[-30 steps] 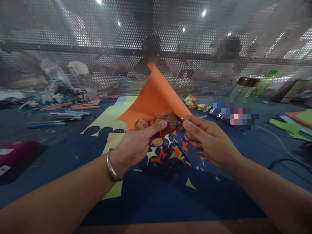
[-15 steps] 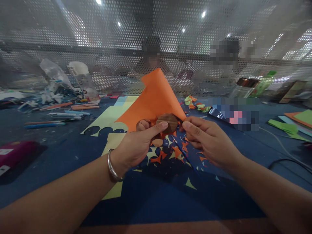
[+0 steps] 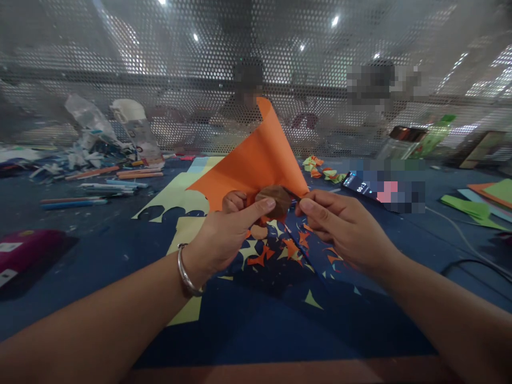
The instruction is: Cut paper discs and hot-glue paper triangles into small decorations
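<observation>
My left hand [image 3: 224, 234] pinches a brown wood-grained disc [image 3: 279, 201] against a sheet of orange paper [image 3: 256, 149], thumb on top of the disc. The sheet stands up and curls over, its left edge cut in curves. At the disc's right edge, the closed fingers of my right hand [image 3: 336, 221] hold a thin dark tool [image 3: 295, 194]; most of it is hidden, and its kind cannot be made out. Beneath the hands lie orange and pale yellow paper scraps [image 3: 260, 256], a small tan disc [image 3: 259, 232] and a slim blue stick-like thing [image 3: 300, 248].
Pale yellow paper [image 3: 170, 186] with round cutouts lies left of centre. Several pens [image 3: 112, 188], a bottle [image 3: 138, 130] and a magenta case [image 3: 28, 253] are at left. At right are a phone [image 3: 358, 184], a jar [image 3: 406, 141], coloured paper [image 3: 472, 210] and a cable [image 3: 460, 232]. A perforated metal screen [image 3: 180, 80] stands behind.
The orange sheet has flexed: its raised top dipped, then rose again and leans further right, and its left part lifted. Both hands have stayed nearly in place, still gripping.
</observation>
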`<state>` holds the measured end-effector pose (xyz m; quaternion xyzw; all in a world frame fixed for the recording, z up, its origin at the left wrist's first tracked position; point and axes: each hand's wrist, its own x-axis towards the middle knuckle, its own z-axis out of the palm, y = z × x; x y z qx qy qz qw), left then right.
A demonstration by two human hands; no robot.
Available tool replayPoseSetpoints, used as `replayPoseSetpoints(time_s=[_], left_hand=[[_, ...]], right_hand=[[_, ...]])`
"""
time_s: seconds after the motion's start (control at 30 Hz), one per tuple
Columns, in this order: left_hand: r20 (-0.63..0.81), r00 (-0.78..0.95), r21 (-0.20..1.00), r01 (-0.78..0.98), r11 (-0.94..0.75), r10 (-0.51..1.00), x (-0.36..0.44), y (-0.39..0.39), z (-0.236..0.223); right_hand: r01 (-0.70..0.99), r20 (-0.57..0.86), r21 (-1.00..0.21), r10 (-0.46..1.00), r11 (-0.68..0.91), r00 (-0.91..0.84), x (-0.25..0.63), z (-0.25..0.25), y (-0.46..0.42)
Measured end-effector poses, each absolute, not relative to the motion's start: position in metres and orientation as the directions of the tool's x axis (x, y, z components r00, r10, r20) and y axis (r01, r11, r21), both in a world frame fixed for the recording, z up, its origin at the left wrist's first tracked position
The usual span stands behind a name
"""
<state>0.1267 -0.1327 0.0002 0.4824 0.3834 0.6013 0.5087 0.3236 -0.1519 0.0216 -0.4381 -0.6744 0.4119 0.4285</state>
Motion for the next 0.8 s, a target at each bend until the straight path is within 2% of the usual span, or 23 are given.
replayPoseSetpoints(time_s=[0.1,0.27,0.53,0.8], left_hand=[[0.25,-0.034,0.931,-0.267,-0.25,0.968,0.126,-0.134,0.004],[0.259,0.172,0.919,-0.346,-0.188,0.95,0.126,-0.138,0.013],[0.273,0.184,0.925,-0.319,-0.205,0.944,0.123,-0.139,0.012],[0.253,0.165,0.941,-0.27,-0.203,0.953,0.122,-0.135,0.009]], right_hand=[[0.254,0.212,-0.928,0.947,0.272,-0.24,0.324,0.02,-0.151],[0.214,0.183,-0.949,0.956,0.233,-0.229,0.323,0.019,-0.152],[0.03,0.167,-0.983,0.953,0.18,-0.254,0.318,0.022,-0.153],[0.092,0.169,-0.976,0.955,0.197,-0.245,0.322,0.022,-0.152]])
